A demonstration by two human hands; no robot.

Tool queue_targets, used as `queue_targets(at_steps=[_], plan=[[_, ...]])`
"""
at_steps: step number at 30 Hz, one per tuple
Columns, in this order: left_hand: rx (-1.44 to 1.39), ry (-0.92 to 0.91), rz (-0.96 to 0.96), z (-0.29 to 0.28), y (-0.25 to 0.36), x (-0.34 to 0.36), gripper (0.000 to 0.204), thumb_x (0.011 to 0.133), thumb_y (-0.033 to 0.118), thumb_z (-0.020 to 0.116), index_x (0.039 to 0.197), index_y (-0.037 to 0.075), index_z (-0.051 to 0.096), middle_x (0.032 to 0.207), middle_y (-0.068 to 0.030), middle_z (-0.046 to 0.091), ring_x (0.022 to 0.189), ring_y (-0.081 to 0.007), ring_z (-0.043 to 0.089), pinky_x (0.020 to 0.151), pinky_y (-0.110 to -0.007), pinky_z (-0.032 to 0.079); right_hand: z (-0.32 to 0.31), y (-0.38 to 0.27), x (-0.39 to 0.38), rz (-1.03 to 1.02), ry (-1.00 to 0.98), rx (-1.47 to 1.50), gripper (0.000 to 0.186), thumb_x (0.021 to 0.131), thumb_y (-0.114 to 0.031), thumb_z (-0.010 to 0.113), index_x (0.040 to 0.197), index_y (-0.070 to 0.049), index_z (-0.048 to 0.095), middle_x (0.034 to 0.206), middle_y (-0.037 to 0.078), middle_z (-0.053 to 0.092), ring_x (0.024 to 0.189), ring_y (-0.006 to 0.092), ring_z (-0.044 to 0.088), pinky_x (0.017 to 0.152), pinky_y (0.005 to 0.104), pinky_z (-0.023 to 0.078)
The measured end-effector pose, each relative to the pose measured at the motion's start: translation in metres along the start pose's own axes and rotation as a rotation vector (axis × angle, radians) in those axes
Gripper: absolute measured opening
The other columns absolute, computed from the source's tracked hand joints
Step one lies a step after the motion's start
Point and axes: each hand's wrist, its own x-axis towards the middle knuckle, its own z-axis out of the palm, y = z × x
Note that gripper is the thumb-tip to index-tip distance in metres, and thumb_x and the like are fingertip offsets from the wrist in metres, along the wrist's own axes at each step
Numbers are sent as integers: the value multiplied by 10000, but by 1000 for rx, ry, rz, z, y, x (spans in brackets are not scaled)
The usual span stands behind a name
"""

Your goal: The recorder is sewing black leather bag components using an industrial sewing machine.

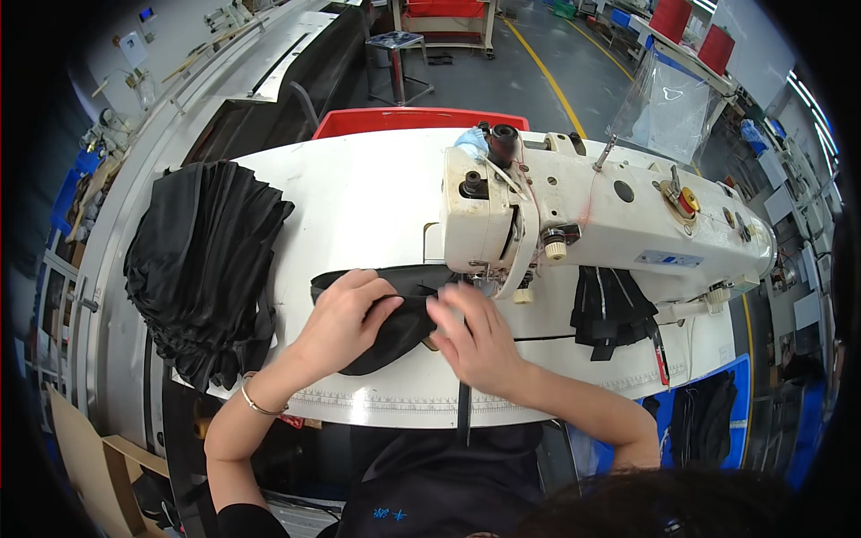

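Near the table's front edge [377, 416], the black fabric piece [399, 336], running rightward to the sewing-machine head [484, 211], is pinched by the left hand [343, 321], but whether the nearer right hand [480, 345] pinches cannot be told.

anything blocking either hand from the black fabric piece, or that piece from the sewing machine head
Nothing visible does. The left hand is on the black fabric piece, the right hand at its right side. The piece reaches up to the sewing machine head, though the right hand partly hides that spot.
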Motion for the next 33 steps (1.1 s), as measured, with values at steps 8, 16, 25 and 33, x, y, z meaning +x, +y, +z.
queue_targets(at_steps=[8, 16, 25, 33], plan=[[534, 66, 434, 45, 39, 15, 180, 617, 44, 581, 791, 1, 580, 806, -93, 491, 748, -240, 544, 670, -346, 457, 88, 3, -22, 113, -633, 93, 362, 765, -193, 638, 1044, 24, 560, 1026, 171, 519, 964, 318, 524, 843, 381, 431], [-184, 27, 94, 92, -15, 10, 146, 814, 51, 584, 927, 20, 496, 765, -116, 499, 681, -262, 549, 564, -354, 439, -43, -26, -56, -431, -802, 127, 872, 679, -386, 718, 1407, -139, 306, 1449, 156, 286, 1334, 318, 285, 1094, 504, 221], [112, 78, 64, 86, -17, 33, 129, 642, 19, 664, 769, 5, 647, 687, -97, 583, 629, -234, 589, 621, -345, 454, -45, 26, -51, -117, -620, -48, 727, 646, -368, 702, 1225, 18, 494, 1289, 172, 482, 1231, 320, 435, 1038, 441, 338], [207, 57, 227, 115, -28, 28, 295, 674, 55, 601, 960, -5, 644, 934, -132, 604, 898, -305, 594, 790, -422, 475, -21, 65, -40, -25, -413, -68, 349, 673, -108, 671, 1016, -60, 628, 988, 120, 617, 907, 279, 592, 734, 412, 503]])
